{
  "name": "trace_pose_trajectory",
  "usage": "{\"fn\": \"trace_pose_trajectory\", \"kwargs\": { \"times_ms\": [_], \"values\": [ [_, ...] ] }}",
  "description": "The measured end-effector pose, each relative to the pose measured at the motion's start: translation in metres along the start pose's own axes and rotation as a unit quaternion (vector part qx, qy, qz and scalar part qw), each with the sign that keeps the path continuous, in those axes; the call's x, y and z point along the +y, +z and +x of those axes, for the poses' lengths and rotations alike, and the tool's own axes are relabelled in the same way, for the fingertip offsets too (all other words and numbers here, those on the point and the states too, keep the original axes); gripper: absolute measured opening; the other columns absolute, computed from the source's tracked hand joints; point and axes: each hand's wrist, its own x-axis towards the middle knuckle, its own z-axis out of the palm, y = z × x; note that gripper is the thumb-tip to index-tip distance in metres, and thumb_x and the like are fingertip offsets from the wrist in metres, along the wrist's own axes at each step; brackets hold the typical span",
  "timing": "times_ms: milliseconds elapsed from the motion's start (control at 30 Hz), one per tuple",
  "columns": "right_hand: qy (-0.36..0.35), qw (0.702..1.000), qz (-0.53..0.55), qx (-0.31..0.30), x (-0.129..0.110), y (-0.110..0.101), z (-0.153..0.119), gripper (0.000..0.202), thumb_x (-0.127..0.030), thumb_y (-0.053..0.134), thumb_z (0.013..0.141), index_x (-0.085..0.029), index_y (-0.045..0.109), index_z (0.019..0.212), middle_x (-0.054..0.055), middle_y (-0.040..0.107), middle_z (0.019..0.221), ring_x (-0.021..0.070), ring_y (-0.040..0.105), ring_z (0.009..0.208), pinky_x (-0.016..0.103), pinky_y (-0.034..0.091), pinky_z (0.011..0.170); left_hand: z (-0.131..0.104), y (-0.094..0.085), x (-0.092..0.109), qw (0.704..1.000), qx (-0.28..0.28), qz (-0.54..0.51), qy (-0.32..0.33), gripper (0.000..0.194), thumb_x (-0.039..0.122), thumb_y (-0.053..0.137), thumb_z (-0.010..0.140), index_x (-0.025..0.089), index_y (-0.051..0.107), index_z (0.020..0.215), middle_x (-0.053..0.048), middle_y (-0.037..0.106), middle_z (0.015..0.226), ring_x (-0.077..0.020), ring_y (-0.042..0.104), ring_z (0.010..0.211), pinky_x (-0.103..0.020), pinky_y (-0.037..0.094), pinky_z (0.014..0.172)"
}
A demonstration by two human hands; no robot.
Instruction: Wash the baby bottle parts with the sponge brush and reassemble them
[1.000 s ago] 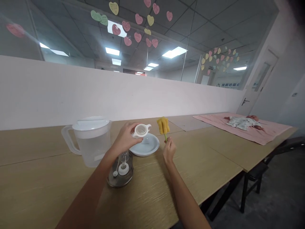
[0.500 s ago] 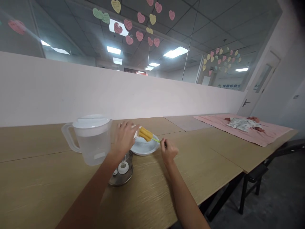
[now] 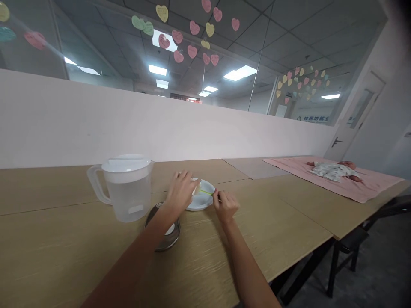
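My left hand (image 3: 182, 191) is closed round a whitish object (image 3: 197, 188), probably a bottle, mostly hidden by the fingers. A thin yellow-green stick (image 3: 206, 192) runs from that object to my right hand (image 3: 226, 205), whose fingers pinch its end. Both hands are over or beside a white bowl (image 3: 201, 208). Under my left forearm lies a dark see-through tray (image 3: 167, 244) with a white ring-shaped part (image 3: 170, 229) on it, partly hidden.
A clear lidded pitcher (image 3: 126, 194) stands on the wooden table (image 3: 80, 248) at the left. A doll (image 3: 334, 171) lies on a pink cloth (image 3: 356, 190) at the far right. Behind the table runs a white wall (image 3: 96, 124); a black stool (image 3: 349, 246) is at the right.
The yellow sponge-like part seen between my hands before no longer shows; the whitish object and the stick are there. My left hand has moved right and slightly down, closer to my right hand.
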Motion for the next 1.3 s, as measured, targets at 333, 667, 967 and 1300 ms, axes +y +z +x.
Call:
{"fn": "trace_pose_trajectory", "kwargs": {
  "times_ms": [333, 667, 967, 1300],
  "values": [
    [0.271, 0.946, -0.08, -0.16, 0.026, 0.012, -0.013, 0.04, -0.034, 0.039, 0.088, -0.018, 0.061, 0.059, 0.005, 0.058, 0.054, 0.0127, 0.047, 0.05, 0.023, 0.022, 0.049, -0.002, 0.006, -0.025, 0.997, 0.031, 0.038, -0.058, 0.039, 0.003, 0.043, 0.079, 0.022, 0.064, 0.106, -0.013, 0.057, 0.103, -0.0276, 0.048, 0.099, -0.041, 0.035, 0.081],
    [0.469, 0.787, -0.029, -0.399, 0.034, 0.019, -0.015, 0.033, -0.033, 0.038, 0.086, -0.015, 0.059, 0.103, 0.014, 0.067, 0.087, 0.0241, 0.063, 0.078, 0.029, 0.04, 0.063, 0.001, -0.01, -0.023, 0.942, -0.048, -0.286, -0.168, 0.065, 0.037, 0.066, 0.067, 0.02, 0.048, 0.127, -0.007, 0.06, 0.115, -0.0229, 0.056, 0.101, -0.03, 0.044, 0.084],
    [0.455, 0.768, -0.058, -0.447, 0.056, 0.021, -0.025, 0.033, -0.019, 0.043, 0.082, -0.016, 0.057, 0.113, 0.013, 0.065, 0.102, 0.0239, 0.062, 0.096, 0.029, 0.045, 0.071, -0.003, -0.038, -0.003, 0.906, -0.141, -0.371, -0.146, 0.08, 0.043, 0.063, 0.066, 0.022, 0.034, 0.138, -0.008, 0.053, 0.13, -0.0271, 0.053, 0.113, -0.032, 0.044, 0.086],
    [0.44, 0.769, -0.078, -0.457, 0.06, 0.021, -0.029, 0.034, -0.022, 0.041, 0.084, -0.018, 0.061, 0.111, 0.014, 0.065, 0.104, 0.0263, 0.06, 0.099, 0.032, 0.045, 0.077, -0.008, -0.042, 0.0, 0.899, -0.223, -0.359, -0.11, 0.072, 0.041, 0.057, 0.067, 0.027, 0.034, 0.134, -0.004, 0.059, 0.119, -0.024, 0.058, 0.099, -0.028, 0.046, 0.072]
  ]
}}
